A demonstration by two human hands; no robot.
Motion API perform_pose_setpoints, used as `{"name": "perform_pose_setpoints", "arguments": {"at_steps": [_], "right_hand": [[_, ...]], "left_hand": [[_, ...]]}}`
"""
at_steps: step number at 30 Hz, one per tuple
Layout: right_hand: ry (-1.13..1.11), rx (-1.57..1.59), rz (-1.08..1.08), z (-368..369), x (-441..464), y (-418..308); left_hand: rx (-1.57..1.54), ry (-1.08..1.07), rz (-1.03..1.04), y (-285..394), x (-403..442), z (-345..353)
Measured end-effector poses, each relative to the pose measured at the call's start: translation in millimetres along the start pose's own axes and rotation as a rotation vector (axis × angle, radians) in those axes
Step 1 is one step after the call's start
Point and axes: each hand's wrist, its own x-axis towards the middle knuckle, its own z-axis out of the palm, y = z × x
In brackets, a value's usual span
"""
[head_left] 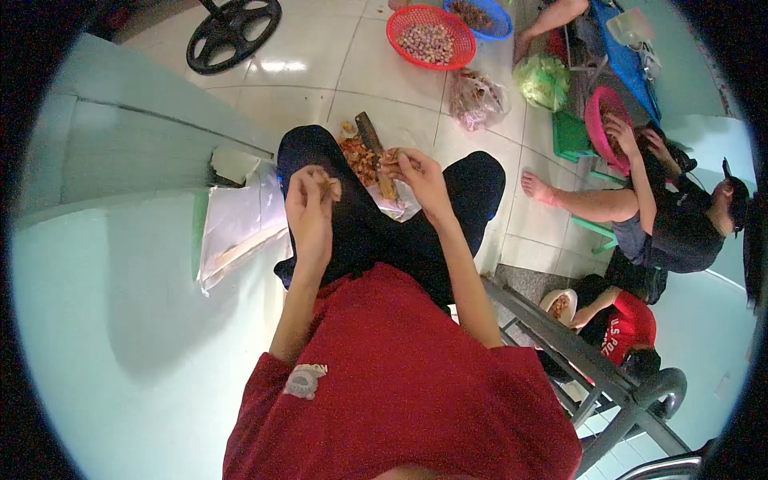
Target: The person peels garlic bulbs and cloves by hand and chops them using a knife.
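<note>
I sit looking down past my dark red shirt, my knees spread in dark trousers over a pale tiled floor [312,100]. My two hands are apart from each other, each with its fingers closed on something small. My left hand [310,214], above my left thigh, pinches a brown piece [326,184] at the fingertips. My right hand [426,182], between my knees, pinches a smaller morsel [392,158], its details too small to make out. Just beneath the right fingers a long brown stick-like object [369,134] lies slantwise on a pile of orange-brown bits [357,159], with clear plastic sheeting [410,206] around them. Ahead on the floor are a red basket [394,34] of small pale and purplish pieces, a blue basket [507,22] of brown bits just beside it, a clear plastic bag [478,100] with brownish contents, and a green bag [542,82]. To my right, a seated person in black [686,232] has both hands at a pink basin [594,128]; nearer me, another person in red [636,324] reaches to a white container [549,302] of brown pieces. To my left, a pale green surface [160,144] rises beside my knee
</note>
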Motion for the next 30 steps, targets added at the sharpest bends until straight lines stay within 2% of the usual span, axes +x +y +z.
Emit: {"name": "perform_pose_setpoints", "arguments": {"at_steps": [2,4,5,7,11,14,15,19,22,24,25,27,28,30], "right_hand": [[0.011,-0.398,-0.107,-35.5,38.4,93.2],[0.073,-0.720,-0.091,-57.5,67.3,159.9],[0.089,-0.712,-0.084,-69.1,68.7,190.7],[0.110,-1.186,0.245,-93.1,66.3,241.7],[0.274,-1.148,0.351,-110.5,61.6,279.8],[0.504,-0.783,0.130,-97.3,71.4,221.4],[0.549,-0.578,0.168,-95.9,72.7,217.9],[0.488,-0.650,0.076,-103.6,85.8,229.1],[0.581,-0.511,0.124,-100.8,82.2,241.4],[0.661,-0.869,0.132,-104.5,74.2,248.7],[0.666,-0.864,0.130,-107.0,74.1,253.4],[0.620,-0.876,0.337,-110.0,75.3,256.0],[0.626,-0.872,0.331,-109.6,75.4,254.9],[0.350,-0.888,0.257,-102.1,74.5,251.3]], "left_hand": [[0.082,0.020,0.039,-23.0,9.7,-29.2],[0.513,-0.013,0.152,-42.7,21.0,-57.9],[0.671,-0.094,0.262,-54.7,25.6,-72.9],[0.673,-0.151,0.213,-60.9,31.9,-85.6],[0.561,-0.171,0.073,-57.5,37.3,-88.6],[0.512,-0.192,0.047,-59.6,43.3,-85.6],[0.522,-0.201,0.046,-61.0,46.6,-84.1],[0.517,-0.190,0.035,-61.9,48.6,-78.2],[0.495,-0.189,0.071,-65.4,47.9,-79.8],[0.485,-0.189,0.077,-67.5,48.4,-81.1],[0.470,-0.188,0.083,-67.8,48.8,-81.4],[0.487,-0.188,0.083,-66.3,47.2,-77.4],[0.503,-0.182,0.080,-64.6,45.7,-73.9],[0.501,-0.181,0.083,-59.4,41.7,-64.0]]}}
